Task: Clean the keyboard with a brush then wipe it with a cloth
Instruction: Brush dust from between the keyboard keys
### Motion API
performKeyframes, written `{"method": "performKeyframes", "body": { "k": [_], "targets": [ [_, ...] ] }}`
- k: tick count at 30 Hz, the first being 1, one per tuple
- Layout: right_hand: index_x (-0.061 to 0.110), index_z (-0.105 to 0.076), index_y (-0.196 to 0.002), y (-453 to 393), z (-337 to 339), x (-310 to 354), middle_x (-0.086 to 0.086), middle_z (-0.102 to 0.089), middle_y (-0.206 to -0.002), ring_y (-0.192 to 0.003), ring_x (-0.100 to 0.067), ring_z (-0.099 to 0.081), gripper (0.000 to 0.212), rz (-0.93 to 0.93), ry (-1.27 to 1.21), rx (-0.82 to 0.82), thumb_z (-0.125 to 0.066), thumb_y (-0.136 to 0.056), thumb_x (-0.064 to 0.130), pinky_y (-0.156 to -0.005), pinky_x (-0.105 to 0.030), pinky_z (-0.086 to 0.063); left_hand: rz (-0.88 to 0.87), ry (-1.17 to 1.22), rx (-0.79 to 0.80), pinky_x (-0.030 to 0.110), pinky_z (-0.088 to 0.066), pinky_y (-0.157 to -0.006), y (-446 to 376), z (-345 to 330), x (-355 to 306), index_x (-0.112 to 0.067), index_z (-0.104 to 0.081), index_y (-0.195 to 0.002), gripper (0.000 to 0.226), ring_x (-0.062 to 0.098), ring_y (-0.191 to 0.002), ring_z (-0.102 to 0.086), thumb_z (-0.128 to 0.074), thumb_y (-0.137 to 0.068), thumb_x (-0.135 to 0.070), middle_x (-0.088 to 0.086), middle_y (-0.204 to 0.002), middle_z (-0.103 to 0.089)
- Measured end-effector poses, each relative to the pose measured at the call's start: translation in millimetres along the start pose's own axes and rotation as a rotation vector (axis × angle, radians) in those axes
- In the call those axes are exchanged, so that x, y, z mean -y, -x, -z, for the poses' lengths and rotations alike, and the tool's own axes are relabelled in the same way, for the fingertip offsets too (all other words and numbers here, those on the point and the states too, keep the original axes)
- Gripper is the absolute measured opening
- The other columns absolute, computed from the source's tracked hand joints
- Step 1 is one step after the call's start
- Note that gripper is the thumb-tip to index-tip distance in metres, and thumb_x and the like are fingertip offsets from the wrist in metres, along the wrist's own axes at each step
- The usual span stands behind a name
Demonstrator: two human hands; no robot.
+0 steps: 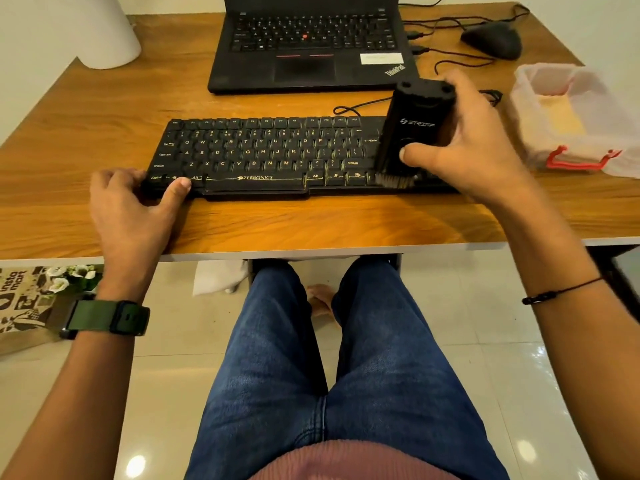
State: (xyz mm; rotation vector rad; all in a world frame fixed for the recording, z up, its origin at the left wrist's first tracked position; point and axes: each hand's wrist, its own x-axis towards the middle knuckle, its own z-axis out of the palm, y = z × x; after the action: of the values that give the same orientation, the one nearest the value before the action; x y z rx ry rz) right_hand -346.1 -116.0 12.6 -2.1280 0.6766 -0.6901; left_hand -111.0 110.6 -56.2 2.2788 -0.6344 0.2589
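Observation:
A black keyboard (263, 157) with yellow letters lies across the wooden desk (104, 126). My right hand (460, 147) grips a tall black brush (414, 133) standing upright on the keyboard's right end, its bristles pressed against the lower right keys. My left hand (135, 202) rests on the keyboard's front left corner, thumb on the bottom row of keys, fingers curled around the edge. I cannot see a cloth on the desk.
A black laptop (311, 46) sits open behind the keyboard, with a black mouse (491, 39) and cables to its right. A clear plastic box (568, 116) with red clips stands at the right. A white object (104, 29) stands at the back left.

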Motion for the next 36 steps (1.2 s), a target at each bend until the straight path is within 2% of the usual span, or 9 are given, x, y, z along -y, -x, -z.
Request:
{"method": "performKeyframes", "body": {
  "k": [5, 10, 13, 15, 18, 24, 29, 32, 36],
  "targets": [
    [0.028, -0.036, -0.107, -2.8, -1.3, 2.6, 0.017, -0.052, -0.101, -0.098, 0.002, -0.055, 0.054, -0.006, -0.104, -0.029, -0.071, -0.073, 0.004, -0.076, -0.016, -0.050, -0.004, -0.002, -0.004, 0.032, -0.039, -0.091, 1.0, 1.2, -1.9, 0.000, -0.054, -0.120, 0.058, 0.030, -0.114, -0.047, -0.064, -0.082, -0.043, 0.020, -0.125, -0.047],
    [0.026, -0.037, -0.113, 0.6, 27.8, -6.6, 0.016, -0.053, -0.107, -0.107, -0.004, -0.054, 0.059, -0.050, -0.106, -0.066, -0.070, -0.073, -0.001, -0.079, -0.016, -0.050, -0.002, -0.003, -0.012, 0.032, -0.040, -0.091, -0.8, -0.2, 1.5, 0.000, -0.054, -0.119, 0.061, 0.030, -0.113, -0.048, -0.064, -0.081, -0.046, 0.019, -0.124, -0.048],
    [0.033, -0.038, -0.105, 2.8, 16.3, -11.1, 0.016, -0.054, -0.104, -0.105, -0.006, -0.054, 0.058, -0.071, -0.067, -0.033, -0.072, -0.071, 0.001, -0.086, -0.027, -0.050, 0.001, 0.000, -0.018, 0.033, -0.041, -0.092, -1.4, -1.7, 2.9, 0.000, -0.055, -0.119, 0.061, 0.030, -0.113, -0.048, -0.064, -0.081, -0.046, 0.019, -0.124, -0.049],
    [0.033, -0.037, -0.101, 0.7, 2.3, -6.9, 0.017, -0.053, -0.099, -0.100, -0.006, -0.055, 0.055, -0.030, -0.052, -0.023, -0.072, -0.071, 0.003, -0.083, -0.028, -0.051, 0.001, -0.005, -0.022, 0.034, -0.041, -0.092, -1.2, -1.9, 2.6, 0.000, -0.054, -0.119, 0.061, 0.029, -0.114, -0.048, -0.064, -0.081, -0.046, 0.018, -0.125, -0.048],
    [0.026, -0.039, -0.105, -4.7, -16.3, 2.6, 0.015, -0.052, -0.099, -0.097, -0.002, -0.055, 0.051, 0.018, -0.095, 0.007, -0.070, -0.072, 0.003, -0.075, -0.019, -0.049, -0.002, -0.002, -0.019, 0.031, -0.041, -0.090, -0.6, -1.5, 2.5, -0.001, -0.054, -0.120, 0.061, 0.028, -0.114, -0.048, -0.063, -0.081, -0.047, 0.018, -0.125, -0.048],
    [0.010, -0.042, -0.112, -13.3, -52.1, 19.1, 0.012, -0.053, -0.093, -0.095, -0.012, -0.058, 0.046, 0.119, -0.079, 0.084, -0.067, -0.074, 0.006, -0.079, -0.035, -0.055, 0.007, -0.001, -0.016, 0.027, -0.038, -0.089, -0.3, -0.9, 1.9, -0.001, -0.054, -0.121, 0.061, 0.028, -0.115, -0.046, -0.063, -0.081, -0.047, 0.018, -0.126, -0.048],
    [0.018, -0.038, -0.105, -25.6, -56.3, 31.3, 0.012, -0.054, -0.094, -0.095, -0.009, -0.059, 0.046, 0.132, -0.164, 0.046, -0.067, -0.072, 0.005, -0.077, -0.032, -0.057, 0.000, -0.002, -0.011, 0.027, -0.038, -0.089, -0.3, 0.7, 1.2, -0.002, -0.054, -0.119, 0.058, 0.027, -0.114, -0.046, -0.063, -0.082, -0.045, 0.017, -0.126, -0.047],
    [0.019, -0.037, -0.105, -25.9, -60.7, 32.8, 0.013, -0.052, -0.091, -0.090, -0.008, -0.058, 0.046, 0.150, -0.078, 0.117, -0.066, -0.073, 0.006, -0.076, -0.030, -0.055, 0.001, 0.002, -0.008, 0.025, -0.037, -0.088, 0.1, 0.3, 0.8, -0.001, -0.054, -0.119, 0.058, 0.026, -0.114, -0.046, -0.063, -0.082, -0.046, 0.017, -0.126, -0.047],
    [0.013, -0.040, -0.115, -24.3, -52.4, 27.7, 0.016, -0.051, -0.089, -0.083, -0.002, -0.054, 0.048, 0.144, 0.054, 0.187, -0.067, -0.076, 0.007, -0.070, -0.019, -0.047, 0.009, 0.005, -0.001, 0.024, -0.037, -0.088, -0.2, 0.5, 0.4, -0.001, -0.054, -0.120, 0.058, 0.027, -0.115, -0.046, -0.063, -0.082, -0.045, 0.017, -0.126, -0.046]
  ]
}}
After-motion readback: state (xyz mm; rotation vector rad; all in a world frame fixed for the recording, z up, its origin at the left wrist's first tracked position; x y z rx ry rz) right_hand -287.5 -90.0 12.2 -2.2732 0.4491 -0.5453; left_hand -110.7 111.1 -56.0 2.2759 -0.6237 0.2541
